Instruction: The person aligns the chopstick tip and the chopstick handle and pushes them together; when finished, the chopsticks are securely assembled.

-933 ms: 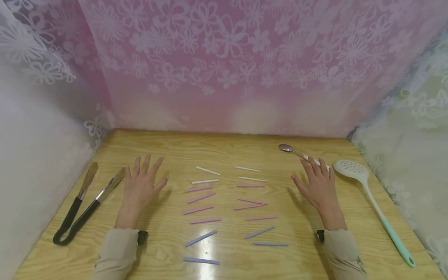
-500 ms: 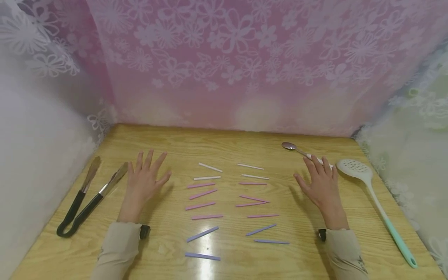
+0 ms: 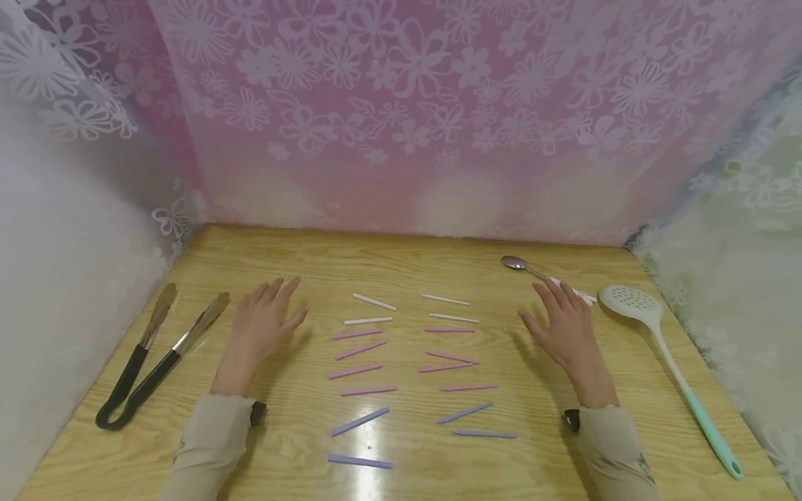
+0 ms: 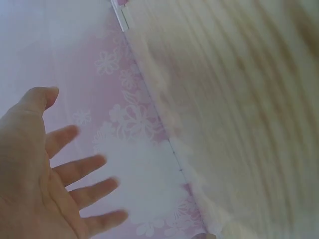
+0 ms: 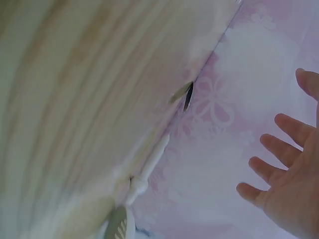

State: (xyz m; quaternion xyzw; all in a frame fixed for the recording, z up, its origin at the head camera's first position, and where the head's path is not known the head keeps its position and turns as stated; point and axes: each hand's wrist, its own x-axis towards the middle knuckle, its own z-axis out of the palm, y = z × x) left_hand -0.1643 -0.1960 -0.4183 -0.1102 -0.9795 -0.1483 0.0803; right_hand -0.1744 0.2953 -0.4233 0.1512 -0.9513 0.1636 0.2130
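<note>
My left hand [image 3: 260, 330] is held palm down over the table's left part, fingers spread and holding nothing. Just left of it lie tongs [image 3: 166, 362] with black handles, their arms apart. My right hand [image 3: 564, 334] hovers on the other side, its fingers extended and grasping nothing; its fingertips overlap the white handle of a spoon [image 3: 514, 262] in the head view. Between the hands lie two columns of thin sticks: white sticks [image 3: 368, 321] at the back, pink sticks [image 3: 356, 371] in the middle, blue-violet sticks [image 3: 360, 461] nearest me. Both wrist views show loosely spread fingers.
A white skimmer [image 3: 629, 303] with a mint-green handle lies at the table's right. The wooden table [image 3: 401, 261] meets a pink flowered curtain [image 3: 401, 139] at the back, with pale flowered cloth at both sides.
The fingers of my left hand have drawn closer together. The right hand has shifted slightly left against the spoon. The sticks and utensils lie as before; the head view has tilted slightly.
</note>
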